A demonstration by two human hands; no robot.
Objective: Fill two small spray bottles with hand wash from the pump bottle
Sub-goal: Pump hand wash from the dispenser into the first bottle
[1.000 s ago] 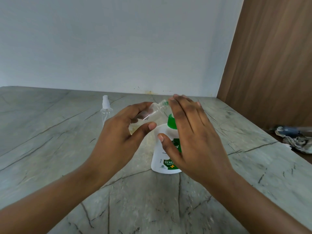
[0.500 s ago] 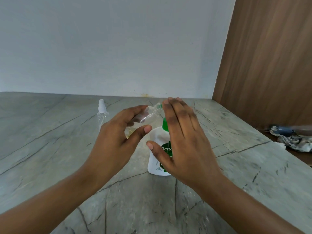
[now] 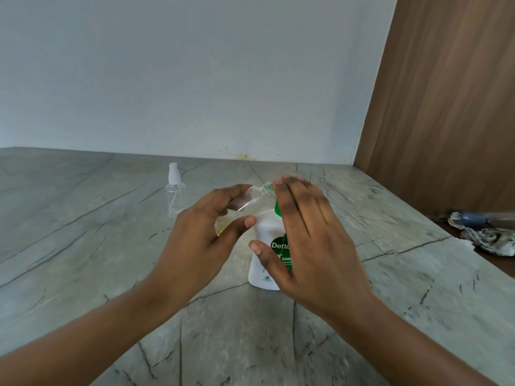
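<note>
A pale wall (image 3: 195,79) and a brown wood panel (image 3: 446,107) back the grey veined stone surface (image 3: 69,246). At frame centre the right grip (image 3: 315,246), fingers straight, covers the top of the upright white pump bottle with green pump (image 3: 263,232). The left grip (image 3: 195,246) pinches a clear small spray bottle (image 3: 255,195), its long axis tilted and its neck pointing upper right at the pump. A second, white-capped clear spray bottle (image 3: 175,195) stands upright at their upper left.

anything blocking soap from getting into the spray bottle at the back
Yes: the small clear plastic spray bottle at the back has its white spray top on, closing its neck. Nothing else visible blocks it. The left hand holds the other clear bottle.
</note>
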